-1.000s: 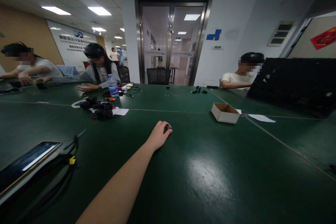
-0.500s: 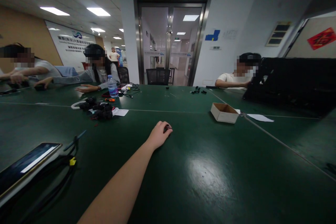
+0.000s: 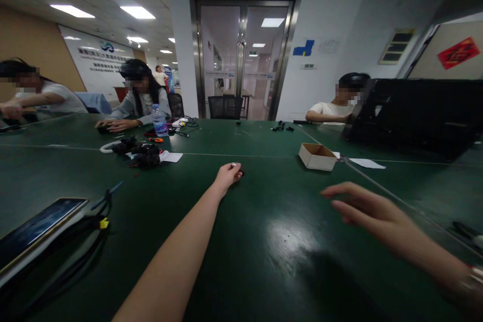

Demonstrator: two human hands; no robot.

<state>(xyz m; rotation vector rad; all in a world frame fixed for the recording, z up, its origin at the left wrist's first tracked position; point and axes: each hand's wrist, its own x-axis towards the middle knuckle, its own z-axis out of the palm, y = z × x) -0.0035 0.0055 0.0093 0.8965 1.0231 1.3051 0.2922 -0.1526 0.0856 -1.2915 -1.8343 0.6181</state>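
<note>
Two bare hands over green table [image 3: 287,241], largest item in view. Right hand [image 3: 368,209] hovers above table at right, fingers spread and released, holding nothing. Left hand [image 3: 227,175] stretched far forward, resting on table, fingers curled around small dark part [image 3: 240,171] near table centre. Cardboard box [image 3: 317,156] sits open, right of and beyond left hand, well apart from it.

Both arms extended, hands apart

Left hand [image 3: 227,174] at frame centre, fingers curled, arm outstretched. Right hand [image 3: 372,210] at lower right, raised, fingers spread loosely.
</note>
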